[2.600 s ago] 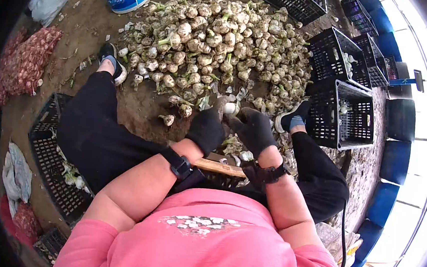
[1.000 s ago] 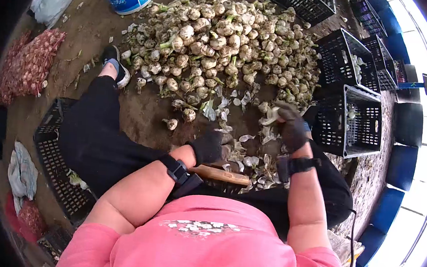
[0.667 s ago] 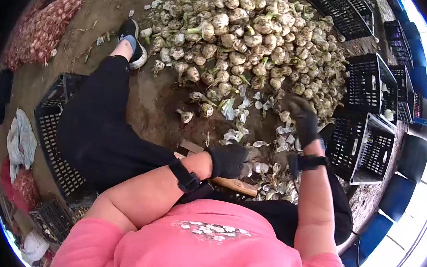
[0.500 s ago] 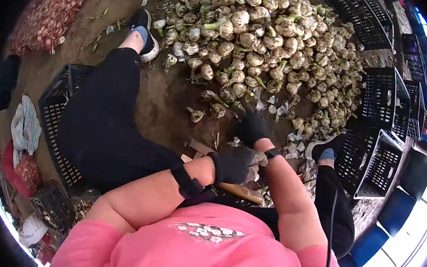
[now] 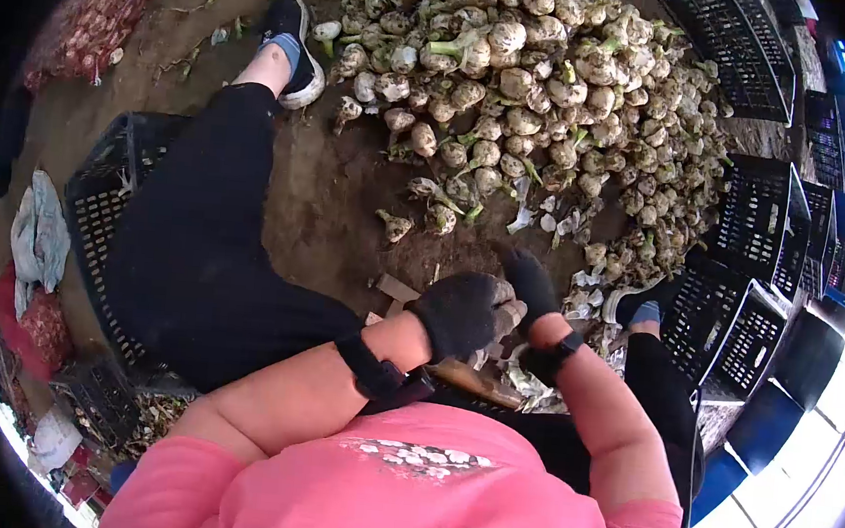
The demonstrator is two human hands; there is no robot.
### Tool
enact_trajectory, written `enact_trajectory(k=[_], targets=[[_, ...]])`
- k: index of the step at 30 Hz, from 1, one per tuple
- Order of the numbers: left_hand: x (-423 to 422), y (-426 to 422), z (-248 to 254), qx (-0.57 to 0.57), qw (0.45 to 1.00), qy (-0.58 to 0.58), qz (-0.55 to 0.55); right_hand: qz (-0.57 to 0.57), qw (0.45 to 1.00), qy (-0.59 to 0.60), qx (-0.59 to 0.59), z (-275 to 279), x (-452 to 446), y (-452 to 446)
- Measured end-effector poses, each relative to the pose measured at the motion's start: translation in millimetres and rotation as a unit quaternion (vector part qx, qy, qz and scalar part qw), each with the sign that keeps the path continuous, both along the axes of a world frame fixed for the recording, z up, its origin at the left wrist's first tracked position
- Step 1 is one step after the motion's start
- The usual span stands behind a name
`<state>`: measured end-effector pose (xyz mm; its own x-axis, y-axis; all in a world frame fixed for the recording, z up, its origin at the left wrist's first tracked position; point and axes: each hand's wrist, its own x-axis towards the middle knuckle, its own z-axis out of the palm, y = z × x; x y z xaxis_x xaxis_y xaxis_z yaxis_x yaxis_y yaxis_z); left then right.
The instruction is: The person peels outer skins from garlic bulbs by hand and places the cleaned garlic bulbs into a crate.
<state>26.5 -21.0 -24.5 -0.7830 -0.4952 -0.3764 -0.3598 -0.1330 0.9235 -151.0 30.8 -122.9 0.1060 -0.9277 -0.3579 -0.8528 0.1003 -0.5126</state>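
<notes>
My left hand [image 5: 458, 314], in a dark glove with dirty fingertips, is closed in front of my body. Whatever its fingers hold is hidden. Close against it is my right hand [image 5: 530, 284], also dark-gloved, its fingers curled in toward the left one; what they grip cannot be made out. Beyond both hands lies a big pile of soil-stained garlic bulbs [image 5: 555, 96], some with green stem stubs. A loose garlic bulb [image 5: 395, 226] rests on the ground nearer me. Under my hands is a wooden piece [image 5: 478, 381], partly covered, with pale peelings beside it.
Black plastic crates [image 5: 756, 216] line the right side. Another black crate [image 5: 99, 209] stands by my left leg. A red net bag [image 5: 105, 16] of bulbs lies at the upper left, and a pale cloth bag [image 5: 40, 234] at the far left. My feet flank the pile.
My right hand has drawn back from the edge of the pile to meet my left hand. The left hand stays nearly in place, and the view has shifted slightly.
</notes>
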Motion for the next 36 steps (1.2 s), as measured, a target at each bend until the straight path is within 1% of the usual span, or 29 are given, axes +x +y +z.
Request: enact_trajectory(k=[1,2,3,5,6,7,8,9,10,11,13,14,15,16,17,18,19,20,21,22,23,25,27,29,30,31,33,35,36], targets=[[3.2,-6.1,3.9,-0.065,0.997,-0.05,0.013,-0.01,0.999,-0.045,-0.027,2.7,25.6,-24.7],[4.6,-10.6,11.0,-0.051,0.995,-0.086,-0.01,-0.019,0.994,-0.092,-0.053,7.5,48.5,-44.4],[6.1,-6.9,5.4,-0.06,0.994,-0.091,-0.006,-0.016,0.993,-0.097,-0.062,-1.6,62.4,-52.8],[8.5,-0.7,-5.9,-0.106,0.981,0.009,0.164,0.032,0.98,-0.154,-0.123,-20.2,79.1,-59.3],[15.0,-5.7,-5.1,-0.037,0.971,0.06,0.228,-0.074,0.98,-0.184,0.02,-16.9,72.3,-61.9],[20.4,-7.3,-17.1,-0.048,0.972,0.067,0.219,-0.081,0.98,-0.181,0.006,-12.1,63.5,-61.6],[22.9,-7.7,-43.3,-0.172,0.941,0.019,0.29,-0.079,0.987,-0.099,-0.095,-7.1,52.2,-59.5],[22.5,-11.5,-55.4,-0.291,0.886,-0.024,0.36,-0.075,0.978,-0.011,-0.194,0.6,41.6,-58.5],[21.9,-15.4,-49.6,-0.297,0.885,-0.007,0.357,-0.212,0.969,-0.115,-0.06,21.2,34.7,-58.1],[21.1,-16.1,-44.3,-0.183,0.938,-0.079,0.283,-0.218,0.968,-0.105,-0.073,42.6,27.2,-54.4],[8.4,-11.8,-43.2,-0.072,0.969,-0.141,0.189,-0.22,0.951,-0.208,-0.055,86.3,15.4,-41.0],[-1.0,-7.1,-54.5,-0.065,0.979,0.009,0.192,-0.207,0.952,-0.212,-0.07,109.3,17.6,-34.6],[-7.0,-1.2,-66.3,-0.054,0.967,0.155,0.192,-0.212,0.952,-0.207,-0.076,130.4,19.3,-27.8],[-2.3,-5.2,-39.2,-0.139,0.973,0.137,0.126,-0.145,0.96,-0.168,-0.169,149.4,21.3,-22.6],[-3.3,-6.7,-18.8,-0.142,0.972,0.14,0.123,-0.076,0.955,-0.128,-0.257,163.0,23.6,-18.3],[-5.3,-6.6,-2.4,0.016,0.969,0.199,0.147,-0.232,0.892,-0.365,-0.129,170.5,26.0,-14.5],[-6.6,-6.4,4.9,0.174,0.938,0.251,0.166,-0.234,0.891,-0.366,-0.133,172.3,20.5,-11.6],[-5.5,-4.6,-4.9,0.038,0.966,0.219,0.133,-0.32,0.799,-0.48,-0.166,174.0,10.1,-9.8],[-4.3,-2.9,-12.5,-0.1,0.972,0.18,0.112,-0.396,0.684,-0.581,-0.192,175.8,4.7,-7.6],[-3.0,1.8,3.8,0.153,0.942,0.261,0.142,-0.383,0.728,-0.522,-0.225,178.8,8.4,-6.0],[-4.5,4.7,15.3,0.395,0.845,0.323,0.16,-0.383,0.726,-0.523,-0.23,174.7,14.5,-3.5],[-7.9,7.7,24.1,0.412,0.84,0.318,0.154,-0.278,0.811,-0.49,-0.156,161.0,28.1,12.3],[-2.5,7.6,54.9,0.485,0.813,0.306,0.099,-0.203,0.855,-0.463,-0.112,174.5,37.6,30.4],[-3.6,2.5,28.2,0.466,0.827,0.309,0.061,-0.318,0.843,-0.427,-0.077,168.1,43.7,28.1],[-4.4,0.6,22.3,0.239,0.929,0.248,0.137,-0.237,0.917,-0.239,-0.215,172.9,41.9,28.5],[-2.6,-2.8,26.2,-0.003,0.965,0.168,0.202,-0.239,0.917,-0.24,-0.212,168.5,40.3,27.4],[-2.2,-5.9,36.2,0.02,0.96,0.15,0.234,-0.178,0.944,-0.122,-0.25,158.0,33.9,23.1],[-1.5,-7.5,41.1,-0.006,0.969,0.121,0.217,-0.14,0.95,-0.096,-0.26,167.9,35.4,20.1],[-1.7,-11.7,26.8,-0.016,0.969,0.15,0.196,-0.133,0.953,-0.082,-0.261,173.2,37.1,19.8]])
